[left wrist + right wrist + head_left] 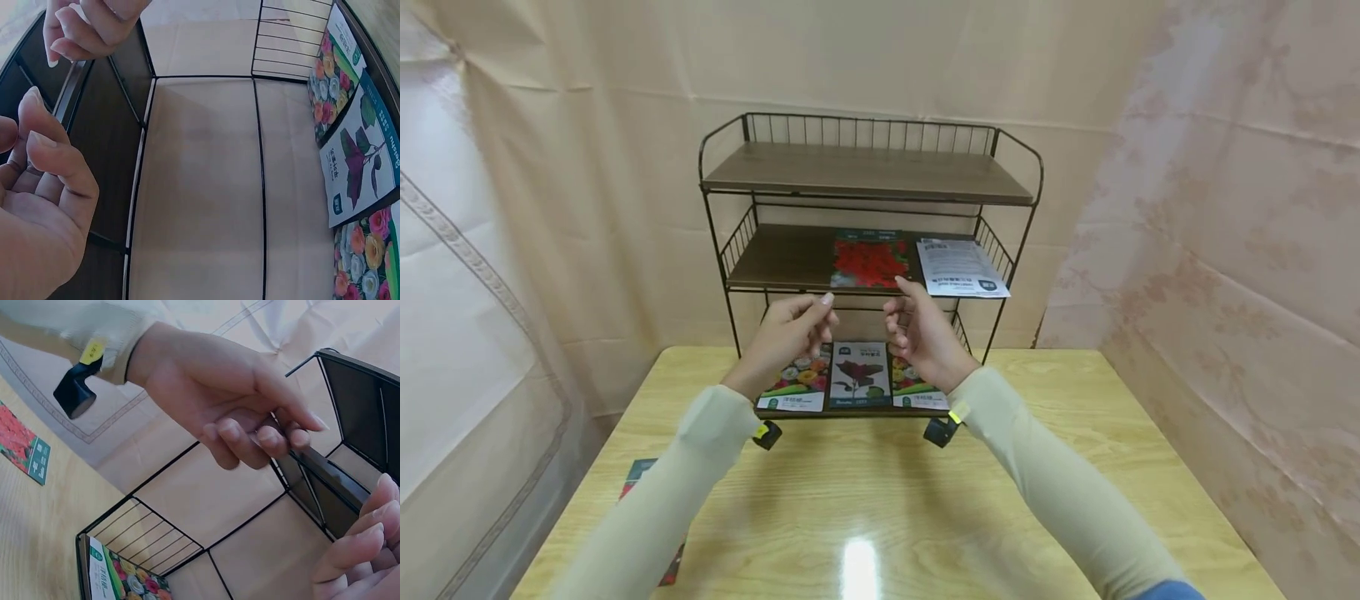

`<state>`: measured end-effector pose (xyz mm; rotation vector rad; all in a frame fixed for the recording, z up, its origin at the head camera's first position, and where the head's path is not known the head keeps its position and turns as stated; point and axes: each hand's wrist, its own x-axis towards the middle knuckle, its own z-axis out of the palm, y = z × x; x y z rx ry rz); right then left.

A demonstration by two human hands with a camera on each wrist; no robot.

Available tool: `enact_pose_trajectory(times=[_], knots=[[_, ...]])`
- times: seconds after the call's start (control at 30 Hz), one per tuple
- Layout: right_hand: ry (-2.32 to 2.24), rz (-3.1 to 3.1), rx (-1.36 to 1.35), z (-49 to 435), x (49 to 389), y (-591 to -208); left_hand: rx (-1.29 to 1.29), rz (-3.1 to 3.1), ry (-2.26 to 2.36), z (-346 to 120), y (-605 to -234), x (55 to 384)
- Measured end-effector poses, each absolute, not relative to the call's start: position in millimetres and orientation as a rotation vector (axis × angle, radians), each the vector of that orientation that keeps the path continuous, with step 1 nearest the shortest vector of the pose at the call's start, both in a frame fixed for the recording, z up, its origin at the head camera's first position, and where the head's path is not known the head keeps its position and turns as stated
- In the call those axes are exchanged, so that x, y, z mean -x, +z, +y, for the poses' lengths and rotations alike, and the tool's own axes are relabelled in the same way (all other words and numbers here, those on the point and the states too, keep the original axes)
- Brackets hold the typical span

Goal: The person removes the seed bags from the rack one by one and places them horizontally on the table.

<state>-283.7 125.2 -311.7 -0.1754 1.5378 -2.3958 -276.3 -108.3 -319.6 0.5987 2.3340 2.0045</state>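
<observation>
My left hand hovers before the shelf rack, just below the middle shelf's front edge, its fingers loosely curled around nothing. Facing it, my right hand is likewise loosely curled and holds nothing; a gap separates the two. On the middle shelf lie a red-flower seed packet and, to its right, a white printed packet jutting over the front edge. The bottom shelf carries a dark-plant packet between two colourful flower packets, partly hidden by my hands.
The rack's bare top shelf has a low wire rail. Another red-flower packet lies on the wooden table at the left, half covered by my left sleeve in the head view. Cloth curtains hang behind and beside.
</observation>
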Motion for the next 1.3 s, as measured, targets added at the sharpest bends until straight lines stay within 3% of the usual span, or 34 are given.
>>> enact_pose_trajectory(times=[0.8, 1.3], knots=[[-2.472, 1.5, -0.051, 129.1, 296.7, -311.3, -0.256, 2.168, 2.055, -95.7, -312.6, 299.8], [-2.504, 1.468, 0.184, 136.9, 298.1, -320.5, -0.29, 2.106, 2.074, -102.2, -308.0, 301.9]])
